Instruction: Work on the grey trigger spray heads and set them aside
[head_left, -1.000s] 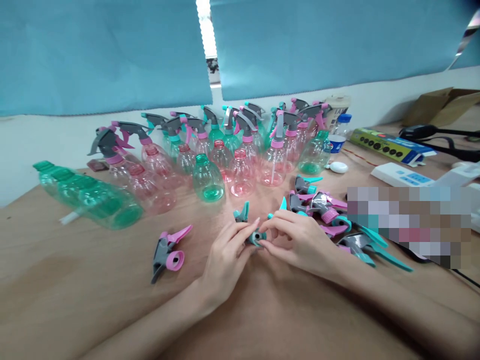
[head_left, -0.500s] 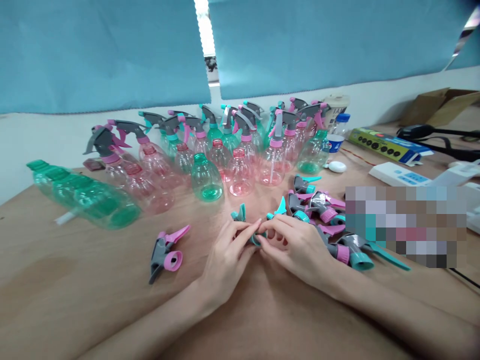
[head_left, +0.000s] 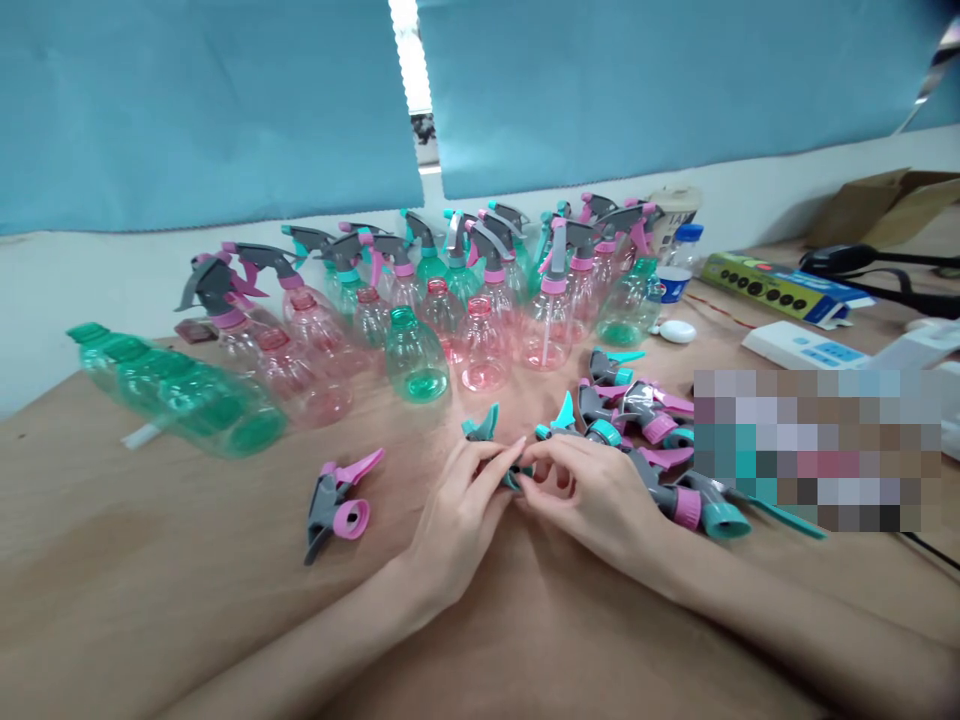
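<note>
Both my hands meet at the middle of the table around a teal-and-grey spray trigger head (head_left: 482,427). My left hand (head_left: 459,510) is closed around its body, which the fingers mostly hide. With fingertips pinched at the teal collar, my right hand (head_left: 596,492) grips the same spray head from the other side. A loose spray head with a pink collar (head_left: 337,508) lies left of my hands. Just beyond my right hand, several more spray heads (head_left: 651,412) in grey, pink and teal are heaped.
Several pink and green spray bottles (head_left: 484,345) stand at the back, many with heads on. Green bottles (head_left: 184,390) lie on their sides at left. To the right are a white power strip (head_left: 806,348), a yellow-blue box (head_left: 780,288) and a cardboard box (head_left: 885,208).
The view has shifted slightly, moving the table's things a little to the right. My hands stay on the spray trigger head with almost no change in their grip.
</note>
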